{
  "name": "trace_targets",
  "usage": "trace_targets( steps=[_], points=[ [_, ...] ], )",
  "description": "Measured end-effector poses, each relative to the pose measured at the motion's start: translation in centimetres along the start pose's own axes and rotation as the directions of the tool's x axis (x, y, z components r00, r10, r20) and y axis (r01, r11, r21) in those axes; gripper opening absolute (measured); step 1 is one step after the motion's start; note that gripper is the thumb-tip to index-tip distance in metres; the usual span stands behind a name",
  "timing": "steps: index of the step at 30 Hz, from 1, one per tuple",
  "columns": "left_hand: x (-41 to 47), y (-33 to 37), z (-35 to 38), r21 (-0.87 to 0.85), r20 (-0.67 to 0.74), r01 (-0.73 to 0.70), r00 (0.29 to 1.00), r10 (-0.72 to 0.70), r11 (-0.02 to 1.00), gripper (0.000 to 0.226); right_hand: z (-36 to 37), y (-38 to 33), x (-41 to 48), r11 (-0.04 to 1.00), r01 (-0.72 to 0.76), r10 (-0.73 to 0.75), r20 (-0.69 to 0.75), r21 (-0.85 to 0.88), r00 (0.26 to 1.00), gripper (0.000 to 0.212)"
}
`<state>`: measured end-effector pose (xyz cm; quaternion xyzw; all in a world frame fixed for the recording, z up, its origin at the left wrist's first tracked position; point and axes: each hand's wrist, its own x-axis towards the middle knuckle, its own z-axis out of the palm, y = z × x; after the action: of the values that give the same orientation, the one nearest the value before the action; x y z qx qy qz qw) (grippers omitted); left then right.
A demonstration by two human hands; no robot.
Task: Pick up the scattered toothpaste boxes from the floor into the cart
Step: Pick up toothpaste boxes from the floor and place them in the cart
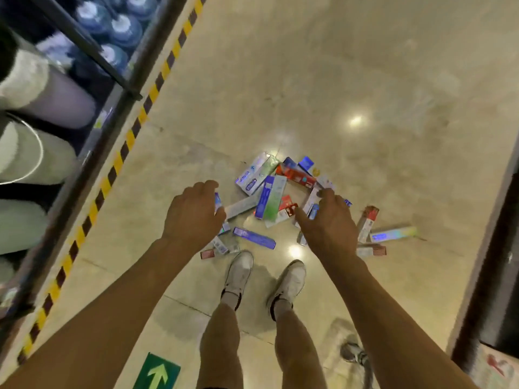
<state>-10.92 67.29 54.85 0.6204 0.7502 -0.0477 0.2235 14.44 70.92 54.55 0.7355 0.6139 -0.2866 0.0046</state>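
Glossy beige floor (pixel 365 80) carries the toothpaste boxes (pixel 269 197), long blue, white, green and red cartons heaped at twelve o'clock of the shoes (pixel 238 273). Left hand (pixel 193 214) and right hand (pixel 328 220) hover over them, fingers curled loosely, gripping nothing visible.

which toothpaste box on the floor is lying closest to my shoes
The purple box, lying flat and alone just ahead of the shoes, between both hands. The other boxes lie farther up in the pile or off to the sides.
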Motion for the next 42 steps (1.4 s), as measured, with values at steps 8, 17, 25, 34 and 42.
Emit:
trace_targets(
  steps=[8,17,25,34,42],
  points=[
    [13.5,-8.2,28.0,0.031,0.082,-0.048,0.996,0.046,0.998,0.054,27.4,6.6,13.6,0.983,-0.180,0.176,0.085,0.039,0.981,0.060],
    [22.6,-13.7,50.6,0.177,0.152,-0.130,0.983,0.103,0.976,0.064,48.3,15.0,24.6,0.968,-0.227,0.220,0.073,0.107,0.973,0.072],
    [24.7,-15.7,55.1,0.213,0.058,-0.111,0.993,0.101,0.971,0.061,52.5,15.3,28.9,0.933,-0.293,0.286,0.062,0.210,0.956,0.085],
    [20.8,-14.6,49.8,0.222,0.068,0.046,0.996,-0.062,0.974,0.059,50.2,12.9,28.2,0.933,-0.339,0.328,0.105,0.121,0.939,0.075],
    [13.3,-9.0,35.9,0.116,0.041,0.131,0.990,-0.136,0.985,0.057,35.3,12.9,16.9,0.952,-0.306,0.306,0.001,0.024,0.952,0.057]
  ],
)
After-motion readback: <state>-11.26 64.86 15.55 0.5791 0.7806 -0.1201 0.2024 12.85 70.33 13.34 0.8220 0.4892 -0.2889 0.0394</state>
